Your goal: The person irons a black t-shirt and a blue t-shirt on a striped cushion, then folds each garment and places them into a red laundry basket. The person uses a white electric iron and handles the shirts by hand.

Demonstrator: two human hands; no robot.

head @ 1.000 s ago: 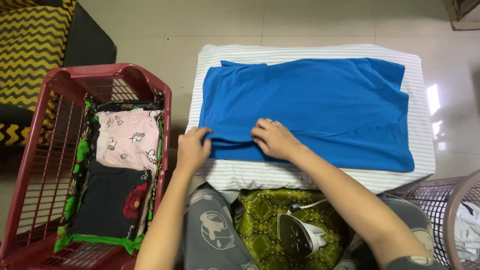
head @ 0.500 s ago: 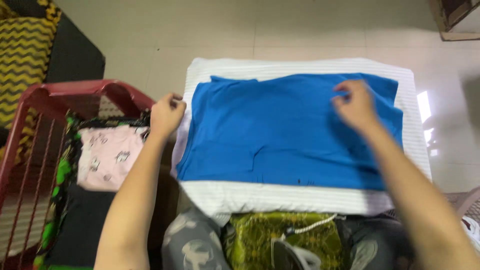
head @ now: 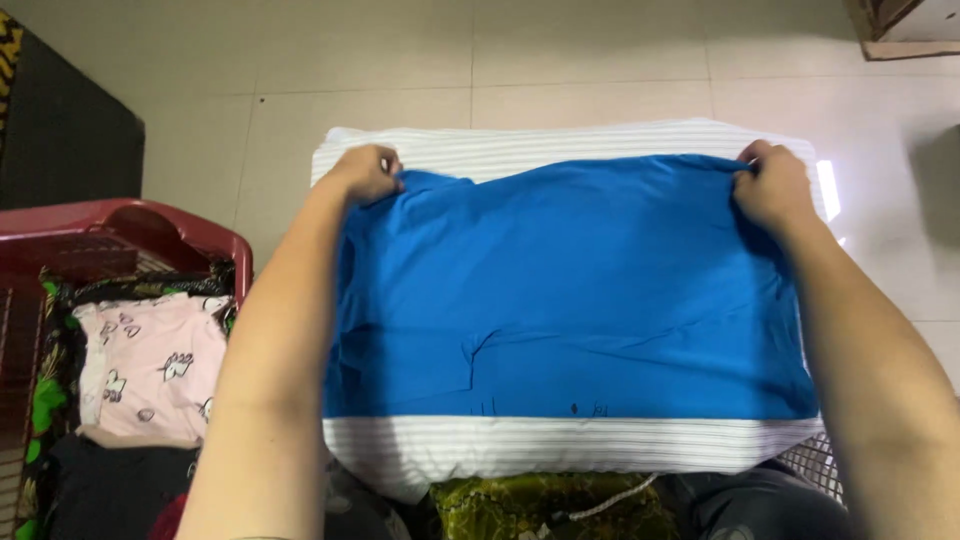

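Striped pad [head: 560, 445] — left hand [head: 365, 172] & right hand [head: 772, 186] pinching blue cloth [head: 570, 290] far corners.

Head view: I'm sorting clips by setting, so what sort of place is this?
Probably a home floor, used for laundry: tiled floor, striped pad under a blue garment, red basket of folded clothes.

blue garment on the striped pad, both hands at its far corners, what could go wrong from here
The blue garment shows a crease near its lower middle; if it is folded from the far corners held by the left hand and right hand, that wrinkle may get pressed in. Its left edge hangs past the striped pad towards the red basket, so it could slide off that side.
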